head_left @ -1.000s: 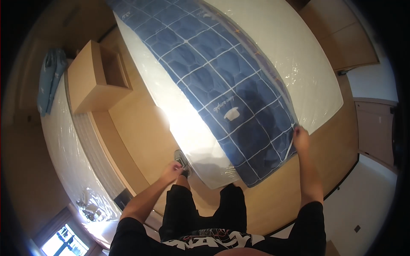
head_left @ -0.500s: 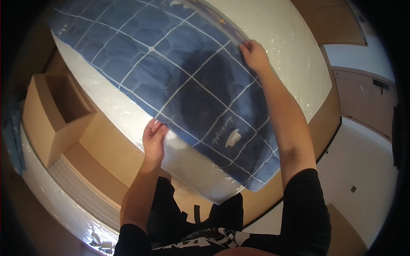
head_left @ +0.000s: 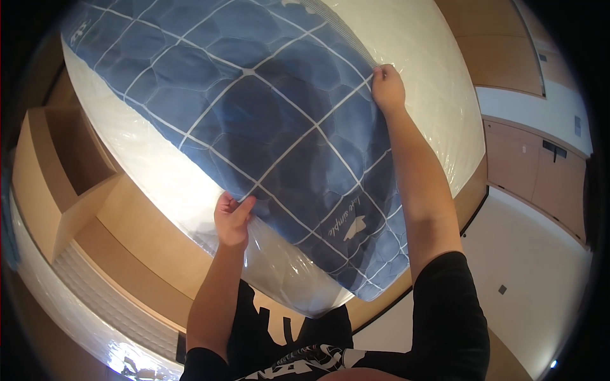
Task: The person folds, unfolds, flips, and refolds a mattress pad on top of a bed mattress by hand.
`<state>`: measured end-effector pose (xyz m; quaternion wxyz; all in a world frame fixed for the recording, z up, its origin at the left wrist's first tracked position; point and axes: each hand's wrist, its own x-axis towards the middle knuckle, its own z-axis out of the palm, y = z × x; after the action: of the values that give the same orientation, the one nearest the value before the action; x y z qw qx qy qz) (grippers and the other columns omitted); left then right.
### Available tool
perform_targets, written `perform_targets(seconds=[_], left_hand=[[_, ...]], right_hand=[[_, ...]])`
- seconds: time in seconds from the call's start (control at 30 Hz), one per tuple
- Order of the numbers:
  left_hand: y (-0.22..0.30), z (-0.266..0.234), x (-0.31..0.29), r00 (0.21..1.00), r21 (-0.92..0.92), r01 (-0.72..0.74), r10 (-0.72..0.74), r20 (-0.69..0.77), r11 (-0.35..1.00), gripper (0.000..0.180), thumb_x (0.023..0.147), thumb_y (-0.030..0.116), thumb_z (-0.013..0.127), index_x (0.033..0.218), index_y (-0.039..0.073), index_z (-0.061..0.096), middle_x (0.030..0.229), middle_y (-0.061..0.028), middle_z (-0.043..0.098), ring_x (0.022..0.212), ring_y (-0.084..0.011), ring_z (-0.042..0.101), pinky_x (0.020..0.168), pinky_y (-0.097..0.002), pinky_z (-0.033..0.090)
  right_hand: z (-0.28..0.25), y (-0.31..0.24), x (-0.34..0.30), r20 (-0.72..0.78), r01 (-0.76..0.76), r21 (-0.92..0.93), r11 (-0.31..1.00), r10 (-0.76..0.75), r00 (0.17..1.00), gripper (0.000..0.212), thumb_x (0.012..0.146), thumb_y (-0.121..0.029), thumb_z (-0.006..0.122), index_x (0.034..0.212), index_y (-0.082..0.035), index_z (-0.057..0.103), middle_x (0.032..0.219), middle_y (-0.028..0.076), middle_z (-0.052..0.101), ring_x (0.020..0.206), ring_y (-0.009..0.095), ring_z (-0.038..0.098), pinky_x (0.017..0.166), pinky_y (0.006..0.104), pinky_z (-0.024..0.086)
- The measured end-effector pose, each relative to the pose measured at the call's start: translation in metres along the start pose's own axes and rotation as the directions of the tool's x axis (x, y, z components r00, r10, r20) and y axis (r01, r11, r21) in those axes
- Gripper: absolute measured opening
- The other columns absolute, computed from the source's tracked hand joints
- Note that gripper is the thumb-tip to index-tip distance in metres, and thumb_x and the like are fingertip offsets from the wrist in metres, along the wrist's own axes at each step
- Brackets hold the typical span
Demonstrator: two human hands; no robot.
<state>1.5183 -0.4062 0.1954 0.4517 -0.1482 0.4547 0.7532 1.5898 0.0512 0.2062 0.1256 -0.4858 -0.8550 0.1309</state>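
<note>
A blue quilted mattress pad [head_left: 219, 105] with white crossing lines and a grey mesh-like border stretches out in front of me. Its near part hangs down past the bed's corner. My left hand [head_left: 232, 220] pinches the pad's left edge, thumb over the fabric. Farther off, my right hand [head_left: 389, 89] is closed on the opposite edge, its fingertips partly hidden by the cloth. Beneath the pad lies a pale mattress [head_left: 438, 89] in clear, shiny plastic wrap, showing on both sides.
A light wooden bed frame [head_left: 136, 206] surrounds the mattress. At the left stands an open wooden box-like cabinet [head_left: 41, 171], with another plastic-wrapped mattress [head_left: 105, 301] below it. A door [head_left: 534, 168] with a dark handle and pale floor [head_left: 508, 254] are at the right.
The pad has shifted a little toward me, and its shape has changed slightly. Both hands keep their grip, each a bit lower in view. The whole view has also turned slightly.
</note>
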Motion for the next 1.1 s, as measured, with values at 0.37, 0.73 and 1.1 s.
perform_targets(seconds=[0.37,0.73,1.1], left_hand=[[-0.007,-0.012,0.016,0.983,0.085,0.139,-0.128,-0.131,0.987,0.029,0.077,-0.011,0.073,0.103,0.0,0.065,0.091,-0.0053,0.07,0.084,-0.0133,0.067,0.075,-0.0244,0.053],[-0.024,-0.029,0.024,0.952,0.036,0.305,-0.303,-0.039,0.952,0.043,0.074,-0.006,0.079,0.113,-0.004,0.061,0.103,-0.0092,0.07,0.091,-0.0163,0.066,0.086,-0.0285,0.054],[0.13,0.012,0.089,0.999,-0.053,-0.028,0.025,-0.044,0.998,0.065,0.073,0.007,0.084,0.126,-0.002,0.049,0.116,-0.011,0.065,0.1,-0.0185,0.063,0.088,-0.0328,0.052]], right_hand=[[0.016,-0.075,0.064,0.083,0.103,-0.059,0.993,-0.098,0.992,0.033,0.087,-0.034,0.061,0.1,-0.005,0.07,0.098,0.018,0.071,0.097,0.035,0.067,0.085,0.0405,0.052],[0.065,-0.197,0.139,-0.102,0.077,-0.165,0.983,-0.095,0.99,0.031,0.094,-0.03,0.053,0.101,-0.002,0.064,0.101,0.022,0.068,0.097,0.04,0.064,0.086,0.0474,0.05],[0.131,-0.221,0.099,-0.231,-0.176,-0.501,0.847,0.065,0.971,0.032,0.095,-0.032,0.049,0.114,-0.008,0.058,0.114,0.012,0.061,0.108,0.035,0.055,0.092,0.0498,0.039]])
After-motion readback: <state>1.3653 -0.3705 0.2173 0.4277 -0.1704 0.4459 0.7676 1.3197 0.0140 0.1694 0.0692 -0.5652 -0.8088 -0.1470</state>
